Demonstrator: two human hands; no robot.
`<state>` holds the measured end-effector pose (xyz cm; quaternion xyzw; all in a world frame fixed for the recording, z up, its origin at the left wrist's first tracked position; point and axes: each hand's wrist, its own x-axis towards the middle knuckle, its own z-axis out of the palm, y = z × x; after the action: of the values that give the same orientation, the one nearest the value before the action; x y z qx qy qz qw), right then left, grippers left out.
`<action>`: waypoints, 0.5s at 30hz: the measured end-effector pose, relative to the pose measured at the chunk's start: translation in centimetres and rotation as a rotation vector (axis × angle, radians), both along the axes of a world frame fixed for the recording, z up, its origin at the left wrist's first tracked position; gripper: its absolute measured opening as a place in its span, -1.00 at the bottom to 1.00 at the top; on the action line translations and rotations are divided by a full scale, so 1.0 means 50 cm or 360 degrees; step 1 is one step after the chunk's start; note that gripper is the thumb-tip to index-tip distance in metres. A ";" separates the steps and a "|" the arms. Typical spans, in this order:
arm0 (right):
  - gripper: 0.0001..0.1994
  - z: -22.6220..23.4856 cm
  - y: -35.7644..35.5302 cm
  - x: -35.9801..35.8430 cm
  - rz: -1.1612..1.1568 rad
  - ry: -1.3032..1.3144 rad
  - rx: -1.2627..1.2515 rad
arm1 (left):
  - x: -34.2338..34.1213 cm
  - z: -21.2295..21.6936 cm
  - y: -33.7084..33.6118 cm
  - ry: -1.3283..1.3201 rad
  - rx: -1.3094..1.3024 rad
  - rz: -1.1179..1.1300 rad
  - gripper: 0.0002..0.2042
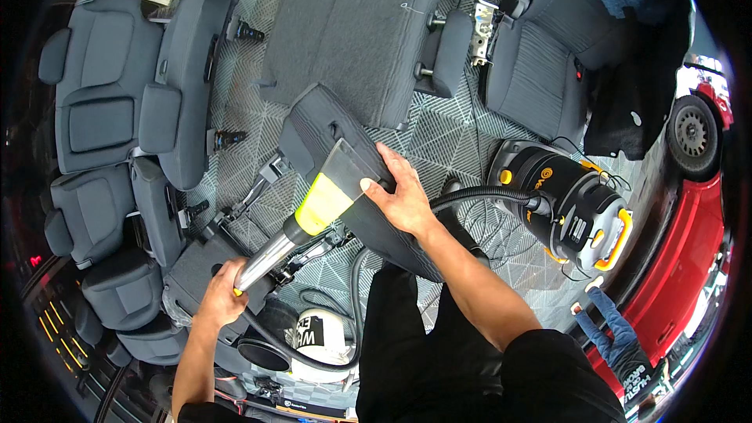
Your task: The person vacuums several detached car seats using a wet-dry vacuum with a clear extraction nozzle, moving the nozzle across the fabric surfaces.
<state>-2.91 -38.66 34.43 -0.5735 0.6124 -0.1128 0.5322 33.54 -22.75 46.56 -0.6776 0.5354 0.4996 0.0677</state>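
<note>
My left hand (222, 295) is closed around the lower end of a metal upholstery extractor wand (270, 260). At its far end is a yellow and clear nozzle (333, 192), laid against a dark grey car seat part (384, 227) in front of my legs. My right hand (401, 197) rests on that seat part beside the nozzle, thumb and fingers apart. The thumb lies by the clear nozzle edge; I cannot tell whether it touches. A black ribbed hose (360, 298) loops near my legs. Metal seat rails show partly beneath the seat part.
Several removed car seats (110, 70) stand at left; more (345, 23) lie ahead, one (540, 63) at right. A black and yellow vacuum (560, 204) stands right, cords around it. A white container (319, 337) is near my feet. Beyond are a red car (689, 251) and another person (619, 345).
</note>
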 end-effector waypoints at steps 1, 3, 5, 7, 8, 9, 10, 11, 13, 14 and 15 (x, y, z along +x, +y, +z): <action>-0.18 0.003 -0.002 0.003 0.0006 -0.0003 0.0009 | 0.003 -0.005 0.004 0.0014 -0.0027 0.0009 -0.35; -0.16 0.008 -0.007 0.006 0.0016 -0.0009 0.0026 | 0.003 -0.024 0.014 0.0029 -0.0177 -0.0005 -0.35; -0.15 0.011 -0.009 0.005 0.0027 0.0019 0.0059 | 0.003 -0.060 0.029 0.0065 -0.0252 0.0027 -0.34; -0.13 0.014 -0.012 0.007 0.0037 0.0041 0.0090 | 0.007 -0.100 0.045 0.0103 -0.0249 0.0112 -0.34; -0.13 0.017 -0.014 0.008 0.0042 0.0054 0.0105 | 0.003 -0.117 0.050 0.0057 -0.0285 0.0113 -0.33; -0.12 0.019 -0.016 0.009 0.0047 0.0067 0.0119 | 0.004 -0.135 0.050 0.0056 -0.0247 0.0149 -0.33; -0.11 0.021 -0.016 0.008 0.0049 0.0086 0.0105 | 0.004 -0.157 0.050 0.0058 -0.0208 0.0188 -0.33; -0.11 0.022 -0.016 0.011 0.0051 0.0100 0.0092 | 0.007 -0.181 0.053 0.0054 -0.0168 0.0226 -0.33; -0.10 0.021 -0.015 0.013 0.0053 0.0119 0.0068 | -0.001 -0.232 0.060 0.0024 -0.0207 0.0345 -0.37; -0.09 0.023 -0.017 0.014 0.0057 0.0125 0.0055 | -0.012 -0.252 0.063 0.0005 -0.0226 0.0398 -0.39; -0.09 0.024 -0.019 0.016 0.0061 0.0132 0.0042 | -0.022 -0.271 0.066 -0.0014 -0.0244 0.0451 -0.40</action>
<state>-2.10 -39.62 35.63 -0.5824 0.6242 -0.0708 0.5160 32.42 -19.47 32.99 -0.7518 0.4706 0.4588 -0.0531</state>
